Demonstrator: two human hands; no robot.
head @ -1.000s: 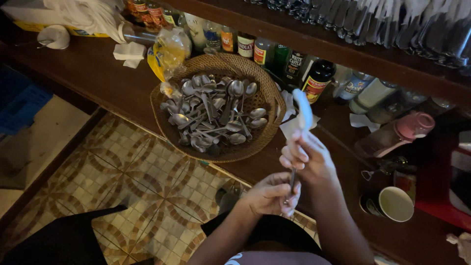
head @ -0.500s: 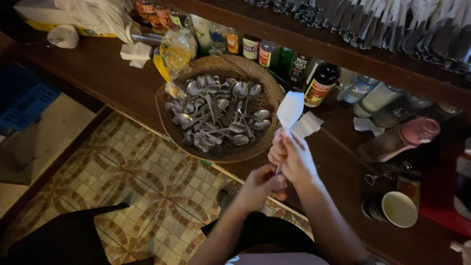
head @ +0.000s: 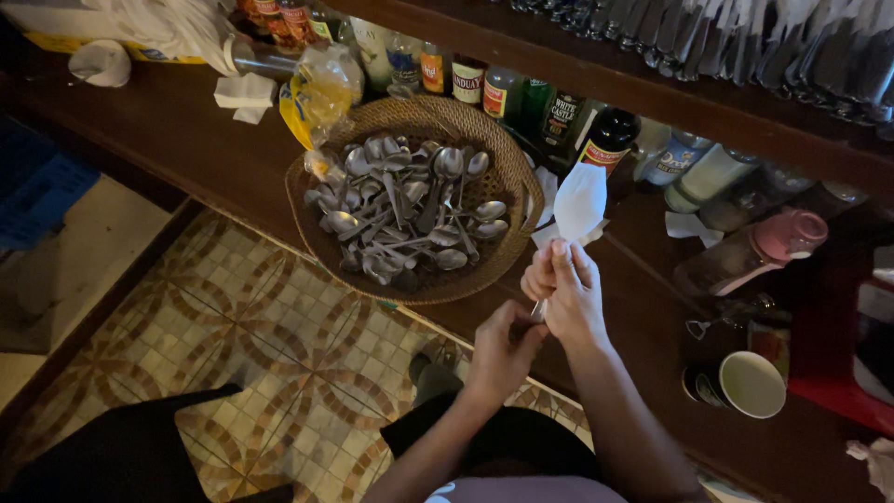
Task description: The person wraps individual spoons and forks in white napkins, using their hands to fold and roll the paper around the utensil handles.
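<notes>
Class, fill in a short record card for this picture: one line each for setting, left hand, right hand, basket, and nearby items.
Setting: dark wooden counter above a patterned tile floor
Left hand: grips the lower end of a metal utensil handle
Right hand: holds a white paper napkin around the utensil's upper part
Basket: round wicker basket filled with metal spoons
Nearby: row of bottles behind the basket; cup and pink-lidded bottle to the right

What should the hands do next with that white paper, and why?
Probably keep wrapping the white napkin down around the utensil handle. The right hand holds the napkin up, the left hand grips the handle's bare end, and more spoons wait in the basket.
</notes>
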